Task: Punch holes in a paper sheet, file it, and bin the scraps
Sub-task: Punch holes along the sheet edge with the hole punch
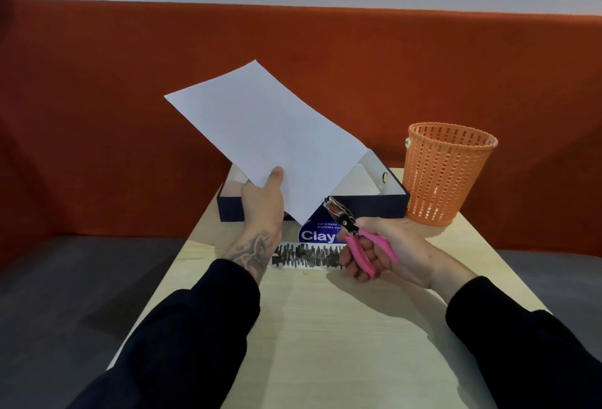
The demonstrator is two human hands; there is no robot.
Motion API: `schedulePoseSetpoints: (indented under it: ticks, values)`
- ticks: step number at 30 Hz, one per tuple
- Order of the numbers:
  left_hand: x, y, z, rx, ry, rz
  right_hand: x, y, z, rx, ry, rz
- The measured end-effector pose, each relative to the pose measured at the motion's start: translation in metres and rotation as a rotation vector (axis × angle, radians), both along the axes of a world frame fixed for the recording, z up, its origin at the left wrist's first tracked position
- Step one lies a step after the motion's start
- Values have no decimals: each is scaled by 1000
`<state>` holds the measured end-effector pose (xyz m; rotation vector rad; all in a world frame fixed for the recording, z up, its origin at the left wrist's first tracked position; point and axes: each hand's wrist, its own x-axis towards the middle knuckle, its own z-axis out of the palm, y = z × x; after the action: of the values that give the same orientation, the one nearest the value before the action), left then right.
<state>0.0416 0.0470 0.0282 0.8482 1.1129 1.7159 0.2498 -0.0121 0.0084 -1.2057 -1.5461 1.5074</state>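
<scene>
Paper sheet (260, 135): white, thin, flat, no holes visible; held in the air over the far middle of the table, tilted, one corner pointing down and near. Pinched at its near left edge by left hand (262, 203), thumb on the upper face. Just right of the low corner, not touching it: hole punch (350, 229), plier type, bright metal head, pink handles, gripped by right hand (384, 249), fingers curled round both handles; jaws apparently parted. Step in hand, as judged: first punch, not yet made. Next move: feed the sheet's edge into the punch's throat, keep the limp paper taut, then squeeze fully. Behind the sheet: dark blue box (384, 205), rigid, rectangular, lid off, pale inside, metal eyelet in the right wall; probably the filing place. Just beside it on the right: orange basket (446, 177), round, tapered, perforated plastic; risk of small scraps slipping through the holes. Underneath: pale wood-grain table (325, 327), smooth, bearing a round blue sticker (317, 234) and a scribbled white strip (306, 256).
</scene>
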Motion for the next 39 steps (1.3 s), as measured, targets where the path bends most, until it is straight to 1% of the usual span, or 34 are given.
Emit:
schedulePoseSetpoints:
  ticks: [5,9,14,21,30,39]
  values:
    - [2,-2,1,6,36,16,-3,-1,-1,-14,-34,2]
    - [3,-3,2,14,70,19,-4,-1,-1,23,-70,17]
    - [3,-4,2,12,66,26,-6,-4,1,66,-119,15]
    - [5,-7,3,34,65,35,-11,-6,3,72,-147,6]
    - [10,-12,3,71,127,30,-14,-12,6,117,-179,-8]
    - [11,-12,0,85,128,38,-18,-18,10,112,-230,-30]
